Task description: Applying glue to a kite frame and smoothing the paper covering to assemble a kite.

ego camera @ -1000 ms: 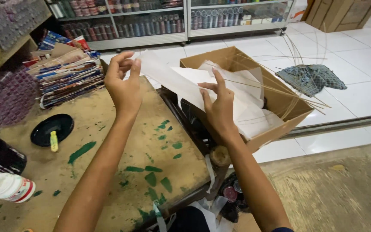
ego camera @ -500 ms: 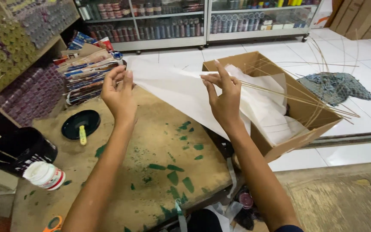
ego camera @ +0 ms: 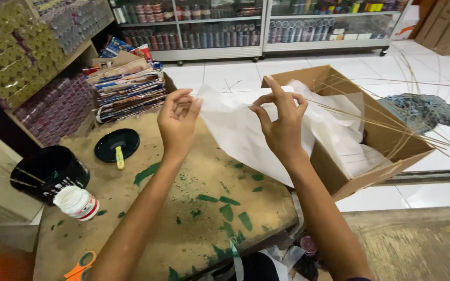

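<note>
Nearest, orange scissors [ego camera: 80, 263] and a white glue jar [ego camera: 77, 202] lie on the paint-flecked table [ego camera: 183, 208], beside a black bucket [ego camera: 48, 171]. Above the table both hands pinch the top edge of a white paper sheet [ego camera: 235, 135] — the left hand [ego camera: 178, 122] at its corner, the right hand [ego camera: 282, 122] further along, other fingers spread. The sheet hangs toward an open cardboard box [ego camera: 360, 151] holding more paper and thin sticks [ego camera: 391, 125]. Beyond — stacked booklets [ego camera: 126, 88].
</note>
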